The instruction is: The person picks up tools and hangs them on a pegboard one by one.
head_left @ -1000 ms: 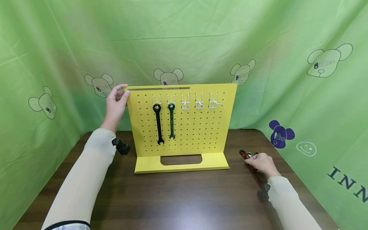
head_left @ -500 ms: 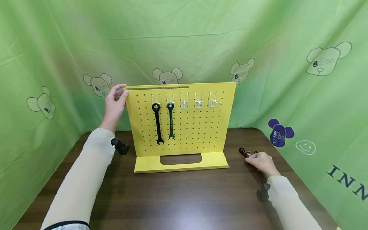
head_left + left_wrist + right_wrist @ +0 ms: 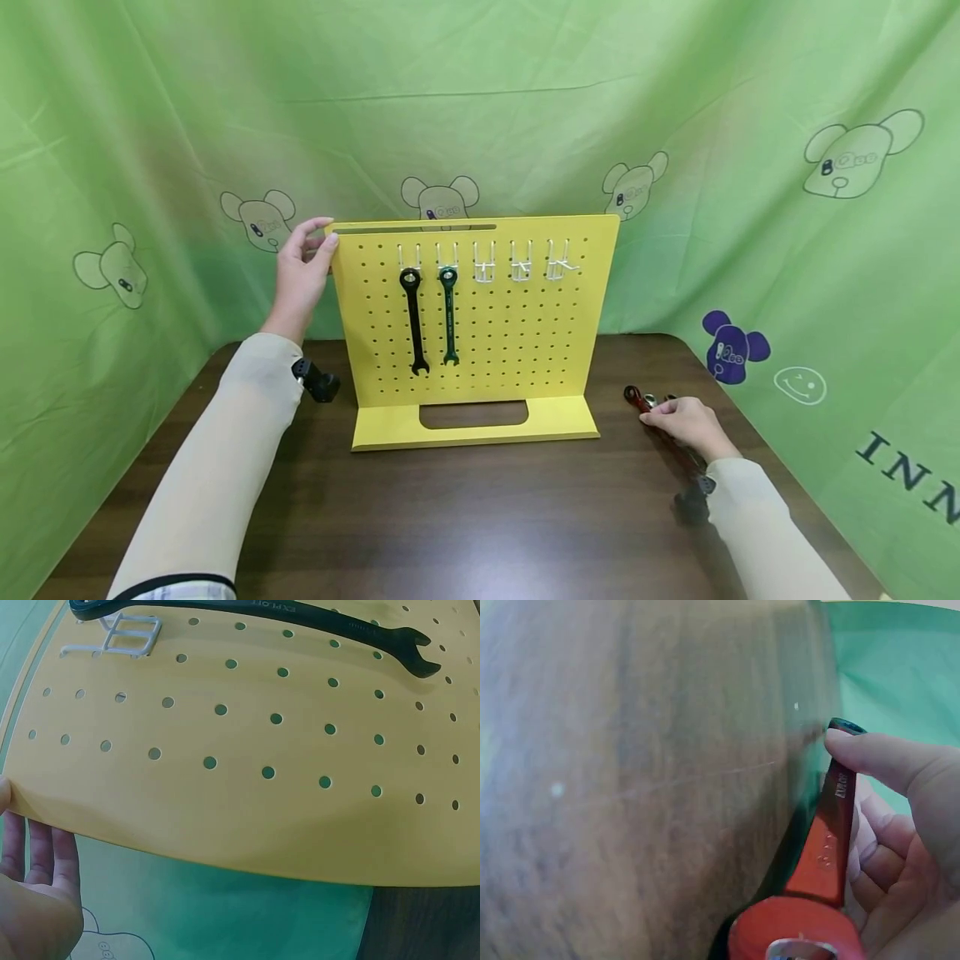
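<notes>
My left hand (image 3: 296, 279) grips the upper left corner of a yellow pegboard (image 3: 510, 350), thumb in front and fingers behind. In the left wrist view the fingers show below the board's edge. A black combination wrench (image 3: 416, 325) and a dark green one (image 3: 449, 321) hang by their ring ends from white hooks. On the right of the table, my right hand (image 3: 690, 425) pinches a red combination wrench (image 3: 825, 840), thumb on its shank. Beside it show the ring ends of a silver wrench (image 3: 651, 401) and a darker one (image 3: 670, 398), mostly hidden by the hand.
Three white hooks hold nothing, among them the middle one (image 3: 483, 265) and the rightmost one (image 3: 558, 262). The pegboard stands on its yellow base (image 3: 386, 429) on a brown wooden table (image 3: 450, 525). A green printed curtain (image 3: 480, 108) encloses the back and sides.
My right wrist has shifted slightly to the right while its fingers stay at the red wrench. The left hand, pegboard and hanging wrenches keep their places.
</notes>
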Demonstrator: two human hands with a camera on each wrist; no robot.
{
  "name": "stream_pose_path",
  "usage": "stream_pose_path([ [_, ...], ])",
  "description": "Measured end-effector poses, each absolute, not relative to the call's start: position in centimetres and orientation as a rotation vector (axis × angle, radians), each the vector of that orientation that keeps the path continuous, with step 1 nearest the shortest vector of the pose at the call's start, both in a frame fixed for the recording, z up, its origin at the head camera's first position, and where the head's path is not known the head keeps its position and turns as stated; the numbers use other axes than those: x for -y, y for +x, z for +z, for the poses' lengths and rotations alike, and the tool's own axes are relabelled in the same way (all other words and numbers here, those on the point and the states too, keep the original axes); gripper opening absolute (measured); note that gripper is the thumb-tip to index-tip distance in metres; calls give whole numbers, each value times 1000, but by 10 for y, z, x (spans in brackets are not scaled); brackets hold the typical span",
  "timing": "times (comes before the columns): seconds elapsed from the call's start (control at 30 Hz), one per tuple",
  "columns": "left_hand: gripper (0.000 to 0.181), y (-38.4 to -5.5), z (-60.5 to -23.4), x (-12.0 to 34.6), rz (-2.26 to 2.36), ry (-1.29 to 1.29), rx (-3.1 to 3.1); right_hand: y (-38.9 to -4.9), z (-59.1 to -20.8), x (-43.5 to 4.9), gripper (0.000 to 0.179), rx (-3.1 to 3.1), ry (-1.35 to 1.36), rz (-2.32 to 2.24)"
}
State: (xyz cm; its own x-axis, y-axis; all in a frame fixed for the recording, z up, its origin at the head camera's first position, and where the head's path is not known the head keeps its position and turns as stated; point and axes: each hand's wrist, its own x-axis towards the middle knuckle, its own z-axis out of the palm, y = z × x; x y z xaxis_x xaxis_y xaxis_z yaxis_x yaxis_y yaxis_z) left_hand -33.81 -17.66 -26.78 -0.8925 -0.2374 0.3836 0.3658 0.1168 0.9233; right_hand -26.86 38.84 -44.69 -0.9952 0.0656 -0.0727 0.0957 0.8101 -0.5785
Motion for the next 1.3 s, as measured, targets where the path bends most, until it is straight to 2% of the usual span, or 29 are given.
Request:
stream_pose_path([
  [0.77,33,-338,-268,176,-1833,-124,1949,-255,-411,-362,43,-2851,-12,-1298],
  [1.3,32,-337,-267,176,-1831,-113,1950,-262,-382,-326,45,-2792,-131,-1422],
])
